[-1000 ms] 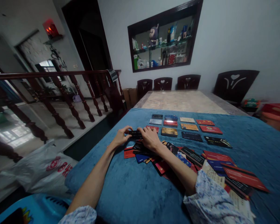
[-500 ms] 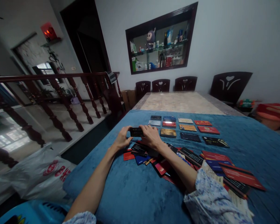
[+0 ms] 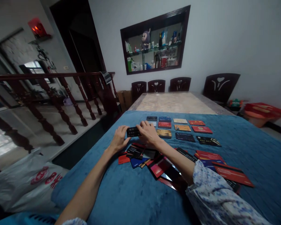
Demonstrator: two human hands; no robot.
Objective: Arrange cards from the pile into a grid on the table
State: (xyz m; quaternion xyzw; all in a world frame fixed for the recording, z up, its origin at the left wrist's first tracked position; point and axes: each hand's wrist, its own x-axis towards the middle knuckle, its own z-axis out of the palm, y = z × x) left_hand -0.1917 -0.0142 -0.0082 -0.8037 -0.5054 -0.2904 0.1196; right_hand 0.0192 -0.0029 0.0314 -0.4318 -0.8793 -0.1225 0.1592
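Left of the gold card stack [image 3: 164, 134], the left hand [image 3: 118, 139] and right hand [image 3: 150, 134] hold a black card [image 3: 132, 132] by its ends, grips closed; light, even pressure should keep it square.

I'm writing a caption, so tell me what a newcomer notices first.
First, the black card held between left hand and right hand over the blue cloth. Just past the right hand lie rows of colourful cards, with a loose spread of cards nearer the person. Up in the wall niche sits a purple toy.
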